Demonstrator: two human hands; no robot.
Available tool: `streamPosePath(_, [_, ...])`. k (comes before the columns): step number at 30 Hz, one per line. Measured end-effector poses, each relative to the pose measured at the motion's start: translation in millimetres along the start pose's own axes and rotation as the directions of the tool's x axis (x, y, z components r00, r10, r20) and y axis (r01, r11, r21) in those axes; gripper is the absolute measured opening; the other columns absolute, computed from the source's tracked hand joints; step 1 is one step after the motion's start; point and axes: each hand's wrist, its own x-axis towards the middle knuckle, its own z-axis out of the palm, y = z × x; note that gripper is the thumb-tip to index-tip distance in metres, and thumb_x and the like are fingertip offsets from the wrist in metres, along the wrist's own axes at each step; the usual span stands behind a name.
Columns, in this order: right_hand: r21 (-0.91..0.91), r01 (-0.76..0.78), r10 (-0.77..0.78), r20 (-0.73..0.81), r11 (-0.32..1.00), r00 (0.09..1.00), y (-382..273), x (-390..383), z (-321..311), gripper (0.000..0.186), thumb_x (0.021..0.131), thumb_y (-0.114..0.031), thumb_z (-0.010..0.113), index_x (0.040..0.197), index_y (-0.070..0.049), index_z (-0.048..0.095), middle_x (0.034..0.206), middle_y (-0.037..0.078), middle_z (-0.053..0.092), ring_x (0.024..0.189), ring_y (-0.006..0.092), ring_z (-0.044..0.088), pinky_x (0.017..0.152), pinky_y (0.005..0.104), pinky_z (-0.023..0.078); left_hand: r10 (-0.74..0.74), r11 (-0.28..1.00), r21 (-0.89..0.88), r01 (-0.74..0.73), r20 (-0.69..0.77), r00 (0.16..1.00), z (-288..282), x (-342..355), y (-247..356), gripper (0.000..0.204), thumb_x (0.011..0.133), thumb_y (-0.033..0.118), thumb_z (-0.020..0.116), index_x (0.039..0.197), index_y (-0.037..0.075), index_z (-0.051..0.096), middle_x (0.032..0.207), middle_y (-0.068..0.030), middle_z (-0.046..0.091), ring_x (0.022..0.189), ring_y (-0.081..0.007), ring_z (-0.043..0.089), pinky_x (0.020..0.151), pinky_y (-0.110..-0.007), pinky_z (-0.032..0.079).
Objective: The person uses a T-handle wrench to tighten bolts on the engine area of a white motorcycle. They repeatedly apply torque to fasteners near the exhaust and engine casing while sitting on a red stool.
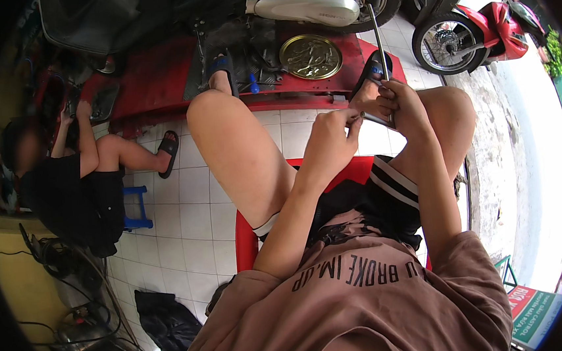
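My right hand [404,108] is closed around a long metal L-shaped wrench [377,42]. Its long shaft points up and away toward the motorbike, and its short leg turns left below my fingers. At the end of that short leg, the thumb and fingers of my left hand [336,135] are pinched together. Whether a small part sits between those fingertips is too small to tell. Both hands are held between my knees, the right one by my right knee. Beyond them, a round gold-rimmed metal tray [311,57] lies on a red platform [149,97].
A motorbike [307,10] stands over the platform's far side. Near the tray lie a blue-handled tool [253,84] and several metal tools. At left, another person [64,186] sits on a blue stool [139,208]. A red motorbike [501,33] is parked at right. Black cloth [167,322] lies on the tiles.
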Motion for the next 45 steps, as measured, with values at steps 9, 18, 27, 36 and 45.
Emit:
streamPosePath(9, [0.113,-0.098,0.099,-0.004,0.989,0.995,26,-11,2,0.015,0.087,-0.015,0.054,0.097,-0.006,0.046,0.071,-0.002,0.043,0.058,0.008,0.035,0.053,0.0233,0.028,-0.274,0.918,-0.381,0.109,-0.411,0.87,12,123,-64,0.018,0.091,0.013,0.054,0.089,0.0,0.067,0.074,-0.0029,0.066,0.067,-0.0081,0.061,0.056,-0.022,0.043])
streamPosePath(18, [0.522,-0.192,0.213,0.019,0.831,0.977,27,-29,1,0.032,0.084,-0.006,0.047,0.116,-0.002,0.042,0.069,-0.003,0.035,0.055,0.0078,0.029,0.048,0.0216,0.026,-0.697,0.66,0.336,0.673,-0.061,0.714,101,226,-281,0.02,0.076,0.017,0.061,0.079,-0.001,0.068,0.083,-0.0149,0.068,0.073,-0.0228,0.065,0.064,-0.034,0.052])
streamPosePath(27, [0.596,-0.236,0.333,-0.056,0.768,0.941,26,-21,-11,0.034,0.084,-0.004,0.049,0.117,-0.009,0.042,0.075,-0.001,0.036,0.054,0.0081,0.028,0.047,0.0219,0.025,-0.425,0.655,0.672,0.345,-0.049,0.904,148,300,-329,0.02,0.078,0.014,0.061,0.094,0.014,0.073,0.098,-0.015,0.068,0.096,-0.0317,0.064,0.085,-0.04,0.052])
streamPosePath(36, [0.735,-0.334,0.442,0.051,0.591,0.895,16,-14,-27,0.04,0.084,-0.003,0.051,0.123,-0.009,0.04,0.08,0.0,0.036,0.057,0.0086,0.03,0.05,0.0211,0.026,-0.38,0.62,0.713,0.327,-0.091,0.92,149,369,-358,0.016,0.081,0.018,0.065,0.093,0.008,0.069,0.098,-0.0143,0.067,0.095,-0.0319,0.064,0.079,-0.041,0.053])
streamPosePath(45, [0.672,-0.252,0.429,-0.11,0.697,0.896,15,-10,-24,0.041,0.081,-0.008,0.052,0.12,-0.01,0.042,0.077,0.0,0.037,0.056,0.0084,0.029,0.049,0.0206,0.025,-0.316,0.52,0.846,0.116,0.064,0.947,151,362,-364,0.025,0.078,0.016,0.067,0.101,0.006,0.066,0.112,-0.0129,0.061,0.11,-0.0289,0.056,0.098,-0.043,0.041])
